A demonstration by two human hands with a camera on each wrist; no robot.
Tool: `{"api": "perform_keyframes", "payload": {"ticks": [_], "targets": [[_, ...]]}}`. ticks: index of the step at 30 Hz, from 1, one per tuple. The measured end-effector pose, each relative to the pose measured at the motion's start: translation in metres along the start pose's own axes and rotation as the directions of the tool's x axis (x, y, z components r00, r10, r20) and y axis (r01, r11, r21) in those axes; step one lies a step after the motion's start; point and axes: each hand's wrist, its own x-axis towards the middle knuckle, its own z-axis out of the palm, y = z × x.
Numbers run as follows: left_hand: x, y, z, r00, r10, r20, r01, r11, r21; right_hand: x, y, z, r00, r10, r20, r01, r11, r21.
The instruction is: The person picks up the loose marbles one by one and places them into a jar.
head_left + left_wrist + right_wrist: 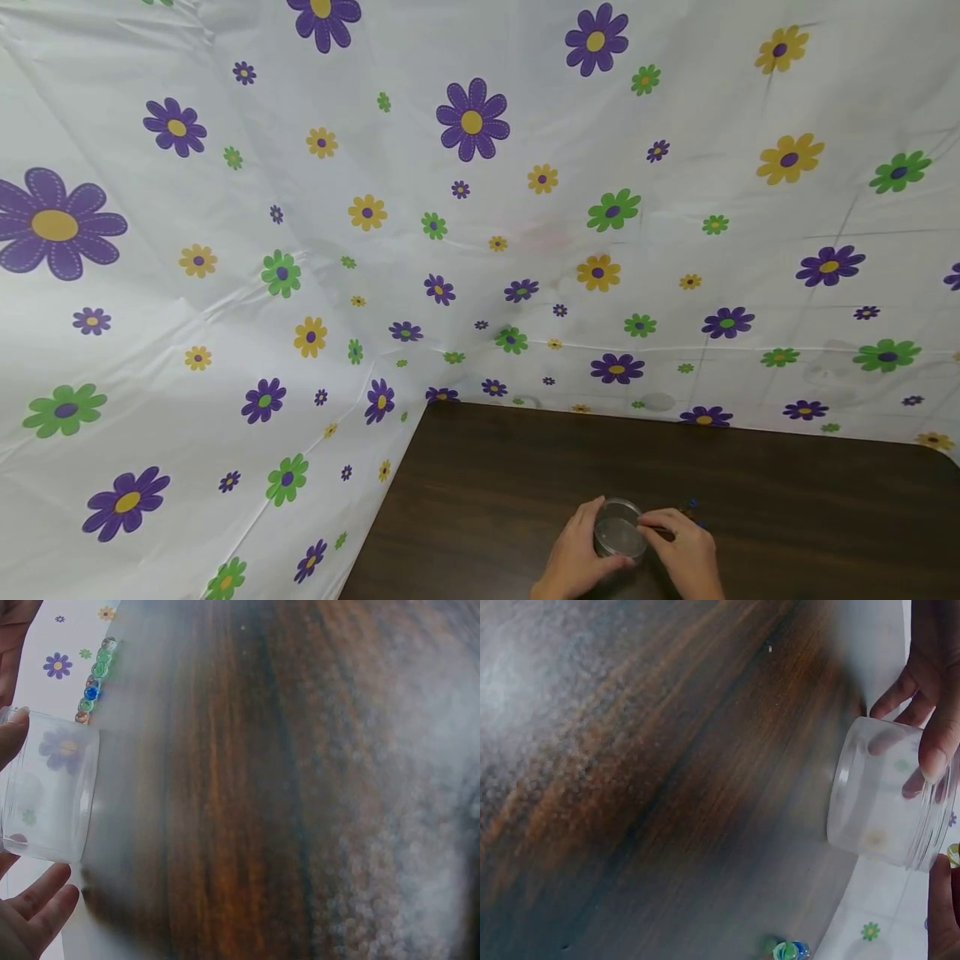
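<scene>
Far L in head view: white cloth (pixel 225 333) w/ purple, yellow & green flowers, hung at L and behind; both wrist cams get only a strip of it, plus its flowers seen thru the jar wall. Next, dark wood table (pixel 465 500), grain much clearer in wrist cams. Then L hand (pixel 573 554), curved round the L side of the clear jar (pixel 877 795), thumb on near side. R wrist cam shows that thumb up by the rim & fingers thru the clear wall; head view can't.

Jar's on the table, btw the two hands, mouth up; head view looks down into it. Only R wrist cam makes out the ridged neck.

R hand (pixel 684 550) is at the jar's R rim, fingertips together in a narrow pinch. Head view too small to tell what's in it; R wrist cam has a yellowish bead (pixel 954 855) at those fingertips, part cut off by frame edge.

Far R, beyond R hand: loose beads (pixel 97 682). Head view = a few blue/brown specks; L wrist cam = glassy green, blue & amber, lined up from that angle; R wrist cam = just green & blue at bottom edge.
</scene>
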Motion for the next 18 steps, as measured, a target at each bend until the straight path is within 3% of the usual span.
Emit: {"api": "perform_keyframes", "payload": {"ticks": [18], "targets": [[0.0014,0.0025,-0.0013,1.0,-0.007,0.005,0.007,1.0,0.02,0.0003,0.0002,0.0033,1.0,-0.018,0.006,0.018,1.0,0.014]]}}
